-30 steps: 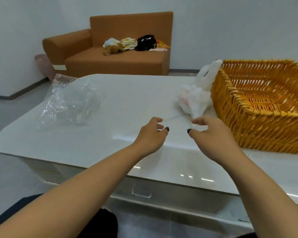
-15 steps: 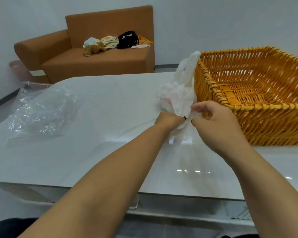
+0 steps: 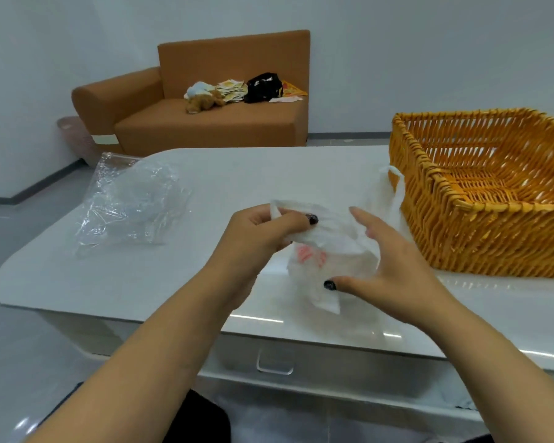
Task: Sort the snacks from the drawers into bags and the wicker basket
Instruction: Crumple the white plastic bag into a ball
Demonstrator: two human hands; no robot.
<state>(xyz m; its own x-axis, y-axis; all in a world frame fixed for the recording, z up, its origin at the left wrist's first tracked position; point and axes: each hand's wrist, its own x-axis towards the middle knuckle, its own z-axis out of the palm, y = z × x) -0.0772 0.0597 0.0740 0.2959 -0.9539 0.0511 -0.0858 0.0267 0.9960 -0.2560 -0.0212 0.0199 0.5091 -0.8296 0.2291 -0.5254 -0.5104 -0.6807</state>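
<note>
The left hand (image 3: 256,238) is pinching the top edge of a thin white plastic carrier bag with red print (image 3: 328,251), while the right hand (image 3: 394,266) is spreading its fingers against the bag's right side, above the glossy white surface (image 3: 237,174). She seems to be opening it for filling; next, finding its mouth. A crumpled clear plastic bag (image 3: 131,203) is lying far left, the orange wicker basket (image 3: 480,199) standing right.

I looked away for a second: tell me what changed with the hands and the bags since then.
Both hands reached the white bag by the wicker basket and drew it nearer; the left hand now pinches its edge, the right hand spreads against it. The clear bag and basket stayed put.
</note>
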